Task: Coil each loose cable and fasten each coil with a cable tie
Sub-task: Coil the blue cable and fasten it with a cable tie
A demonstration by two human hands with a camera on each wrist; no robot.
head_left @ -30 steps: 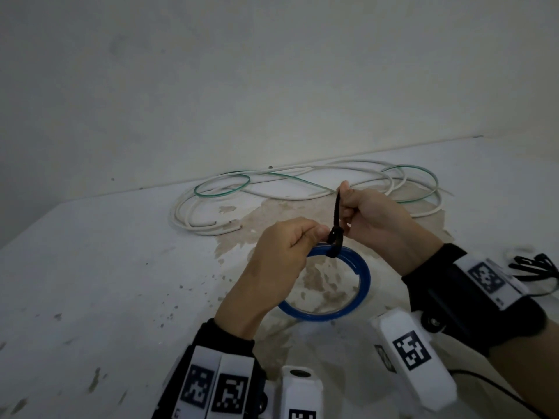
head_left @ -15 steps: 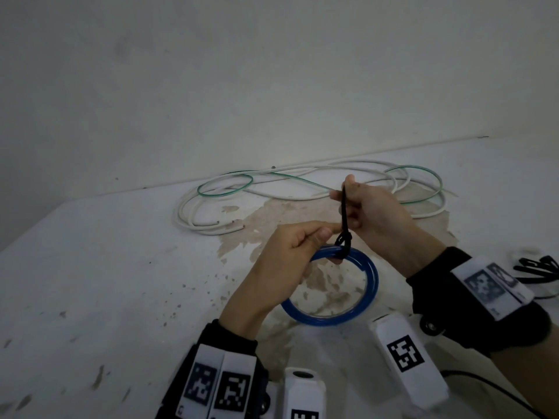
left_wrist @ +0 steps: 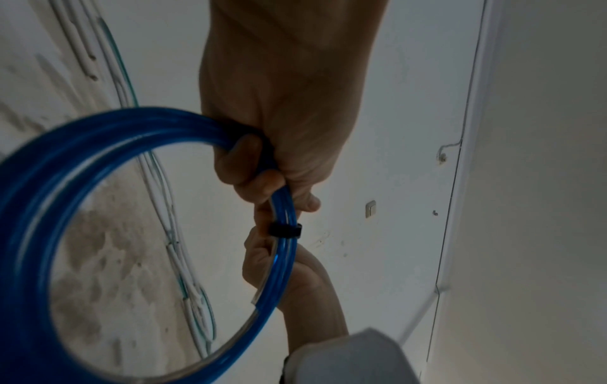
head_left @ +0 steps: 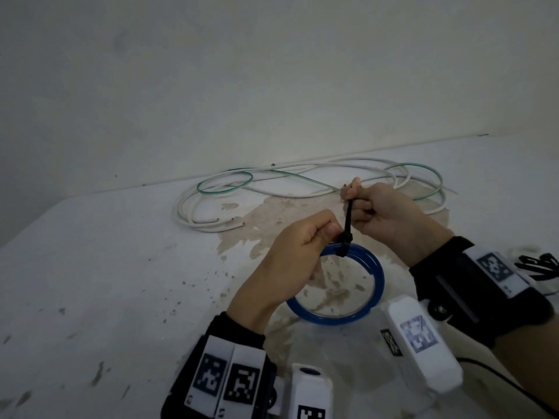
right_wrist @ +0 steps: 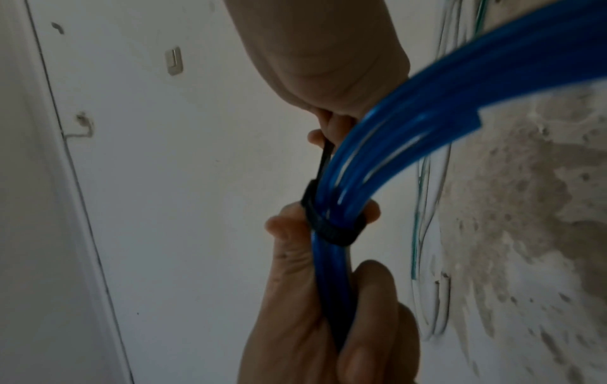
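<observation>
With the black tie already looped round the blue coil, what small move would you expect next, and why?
Probably one more short pull: the right hand pinches the cable tie tail while the left hand grips the blue coil beside the band. The band looks nearly snug, so finish cinching, then release.

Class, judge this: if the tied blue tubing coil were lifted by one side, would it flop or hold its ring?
The blue tubing coil would probably hold its ring, since its unsupported far side stays round. The black cable tie cinched round the strands should stop them splaying. It looks light: the left hand alone holds it.
</observation>
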